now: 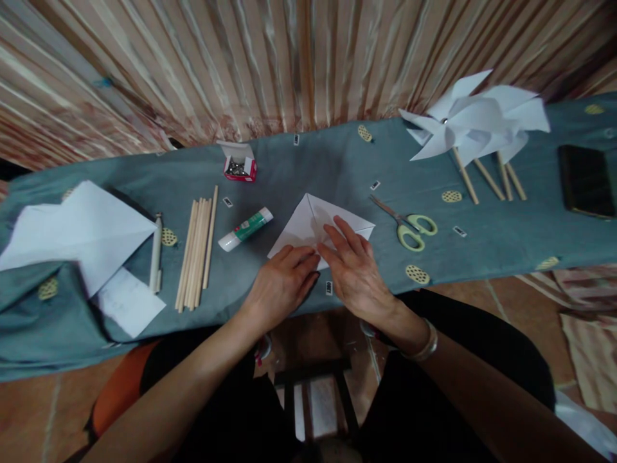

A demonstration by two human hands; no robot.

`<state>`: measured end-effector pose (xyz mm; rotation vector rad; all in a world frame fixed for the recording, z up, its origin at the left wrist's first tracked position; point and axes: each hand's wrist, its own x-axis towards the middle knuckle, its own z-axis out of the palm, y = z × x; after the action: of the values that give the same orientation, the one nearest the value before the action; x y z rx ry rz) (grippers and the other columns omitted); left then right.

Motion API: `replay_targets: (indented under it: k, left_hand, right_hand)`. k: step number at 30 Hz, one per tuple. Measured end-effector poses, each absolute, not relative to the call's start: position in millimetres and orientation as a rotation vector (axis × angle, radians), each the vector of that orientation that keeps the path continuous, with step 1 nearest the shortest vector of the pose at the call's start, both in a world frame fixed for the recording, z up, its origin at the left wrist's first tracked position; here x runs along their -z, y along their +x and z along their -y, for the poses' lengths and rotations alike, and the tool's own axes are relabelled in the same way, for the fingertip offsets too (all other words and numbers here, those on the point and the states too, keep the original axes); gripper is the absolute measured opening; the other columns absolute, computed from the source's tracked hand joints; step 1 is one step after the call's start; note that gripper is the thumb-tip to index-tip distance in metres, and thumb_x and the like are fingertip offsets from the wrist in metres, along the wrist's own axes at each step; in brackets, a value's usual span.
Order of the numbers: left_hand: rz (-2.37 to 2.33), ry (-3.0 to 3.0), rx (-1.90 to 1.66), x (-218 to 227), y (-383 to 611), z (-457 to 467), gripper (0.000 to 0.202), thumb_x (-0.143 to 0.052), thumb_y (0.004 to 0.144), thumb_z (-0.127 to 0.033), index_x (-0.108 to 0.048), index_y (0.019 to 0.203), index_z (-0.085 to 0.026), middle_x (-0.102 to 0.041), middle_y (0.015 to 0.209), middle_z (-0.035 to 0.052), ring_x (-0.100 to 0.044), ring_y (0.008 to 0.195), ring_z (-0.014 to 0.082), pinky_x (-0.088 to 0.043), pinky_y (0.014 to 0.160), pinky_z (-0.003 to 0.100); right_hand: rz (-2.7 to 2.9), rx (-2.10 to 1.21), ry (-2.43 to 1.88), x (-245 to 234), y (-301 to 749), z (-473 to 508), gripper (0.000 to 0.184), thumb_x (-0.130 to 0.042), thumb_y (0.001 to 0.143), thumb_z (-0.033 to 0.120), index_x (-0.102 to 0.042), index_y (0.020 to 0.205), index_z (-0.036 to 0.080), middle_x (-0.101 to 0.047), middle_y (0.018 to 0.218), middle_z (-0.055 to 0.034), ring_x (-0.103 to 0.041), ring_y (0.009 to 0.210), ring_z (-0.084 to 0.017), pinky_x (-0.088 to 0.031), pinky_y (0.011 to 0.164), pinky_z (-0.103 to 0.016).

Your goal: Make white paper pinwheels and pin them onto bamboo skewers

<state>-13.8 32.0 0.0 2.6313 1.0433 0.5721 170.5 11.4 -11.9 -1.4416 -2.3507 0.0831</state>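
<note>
A white square of paper [299, 225] with crease lines lies cornerwise on the cloth in front of me. My left hand [284, 280] is at its near edge, fingers bent and close together, with the paper's edge at the fingertips. Flat on the paper's right half rests my right hand [357, 270], its fingers spread. The near corner is partly hidden by both hands. To the left of the paper is a green and white glue stick [247, 229]. Scissors [407, 226] with light green handles lie to the right, blades partly apart.
Wooden sticks [195, 254], a pen [156, 254] and white paper sheets [106, 225] lie at left. Behind the glue stick stands an open red box [240, 168] of small metal pins. Several paper pinwheels [475, 122] on sticks and a dark phone [587, 181] are at right.
</note>
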Motion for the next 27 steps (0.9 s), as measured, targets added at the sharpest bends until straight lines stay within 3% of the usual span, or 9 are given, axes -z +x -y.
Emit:
replay_targets:
  k: [7,13,19,23,27]
  left_hand:
    - [-1.102,2.82,-0.385,-6.6,-7.1,-29.3,0.025,-0.047,0.095,-0.017,-0.063,0.112,-0.01,-0.067,0.105,0.0128,-0.058,0.09,0.0251,-0.049,0.074,0.038]
    - [-1.103,2.854,-0.437,-4.9,-7.9,-30.4,0.025,-0.046,0.096,-0.019,-0.065,0.11,-0.013,-0.067,0.103,0.0114,-0.056,0.092,0.0256,-0.044,0.074,0.039]
    - [-1.093,2.871,-0.549,0.2,-9.5,-30.8,0.023,-0.048,0.095,-0.02,-0.066,0.108,-0.014,-0.069,0.102,0.01,-0.056,0.091,0.0244,-0.042,0.074,0.038]
    - [-1.074,2.888,-0.56,-1.2,-10.0,-31.4,0.02,-0.05,0.095,-0.021,-0.066,0.105,-0.013,-0.07,0.102,0.0097,-0.057,0.091,0.0238,-0.043,0.075,0.037]
    - [-1.05,2.864,-0.513,-2.4,-12.2,-33.1,0.022,-0.049,0.096,-0.021,-0.067,0.106,-0.014,-0.07,0.102,0.0111,-0.057,0.092,0.0243,-0.045,0.077,0.039]
  right_hand:
    - [2.418,-0.121,-1.384,8.7,166.3,-12.1,0.043,-0.036,0.088,0.003,-0.057,0.126,0.009,-0.051,0.143,-0.0209,-0.031,0.145,-0.031,-0.035,0.109,-0.051]
    - [2.328,-0.156,-1.384,14.5,164.0,-18.6,0.039,-0.04,0.09,0.005,-0.062,0.121,0.015,-0.057,0.138,-0.016,-0.031,0.145,-0.029,-0.035,0.11,-0.051]
    - [2.361,-0.008,-1.361,9.2,165.4,-19.4,0.035,-0.04,0.09,0.006,-0.066,0.112,0.013,-0.059,0.135,-0.016,-0.036,0.142,-0.03,-0.041,0.108,-0.049]
    - [2.304,-0.118,-1.401,5.7,184.2,-26.5,0.04,-0.04,0.089,0.01,-0.061,0.124,0.014,-0.056,0.139,-0.0141,-0.042,0.138,-0.028,-0.044,0.107,-0.047]
    - [2.092,-0.183,-1.517,9.3,204.6,-40.8,0.044,-0.04,0.09,0.014,-0.058,0.13,0.012,-0.058,0.136,-0.0174,-0.051,0.13,-0.031,-0.044,0.106,-0.055]
